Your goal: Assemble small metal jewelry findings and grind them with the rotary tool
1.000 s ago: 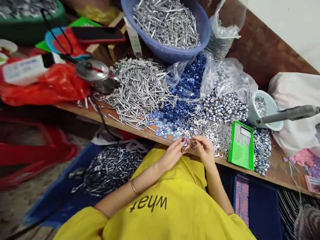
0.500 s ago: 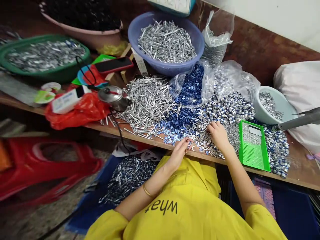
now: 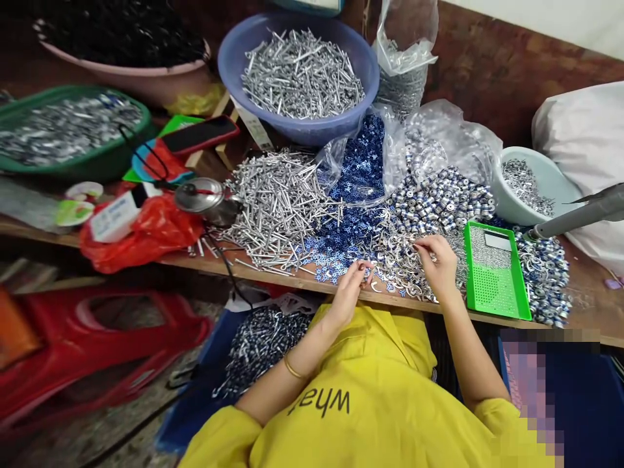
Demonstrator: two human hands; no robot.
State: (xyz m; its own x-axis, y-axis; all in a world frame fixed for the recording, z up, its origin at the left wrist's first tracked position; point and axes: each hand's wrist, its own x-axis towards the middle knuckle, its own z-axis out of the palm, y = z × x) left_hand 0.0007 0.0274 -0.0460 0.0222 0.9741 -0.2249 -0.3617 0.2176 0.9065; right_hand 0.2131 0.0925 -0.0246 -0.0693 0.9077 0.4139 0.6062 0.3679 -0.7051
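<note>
- Working over the front edge of the bench [image 3: 592, 266] in the head view, your left hand [image 3: 347, 289] curls its fingers nearly together near the blue branched pieces [image 3: 361, 162]; you may be keeping a small part steady there, but I cannot tell whether it holds one.
- Your right hand [image 3: 439, 263] hangs above the silver crescent clips [image 3: 407, 257], thumb and forefinger brought close, probably for picking single pieces; any clip between them is too small to make out.
- Your loose parts lie heaped side by side along the bench, presumably so that each kind is within short reach: eyelet pins [image 3: 277, 201], branched pieces, clips, then striped barrel beads [image 3: 443, 198].
- The perforated green tray [image 3: 494, 289] stands right of your right hand, perhaps to keep its fine bits from scattering.
- You have one purple basin [image 3: 312, 130] of pins, one pale bowl [image 3: 565, 185], one green tray and two barrel-bead heaps, one on either side of that tray; the single parts are too many to count.
</note>
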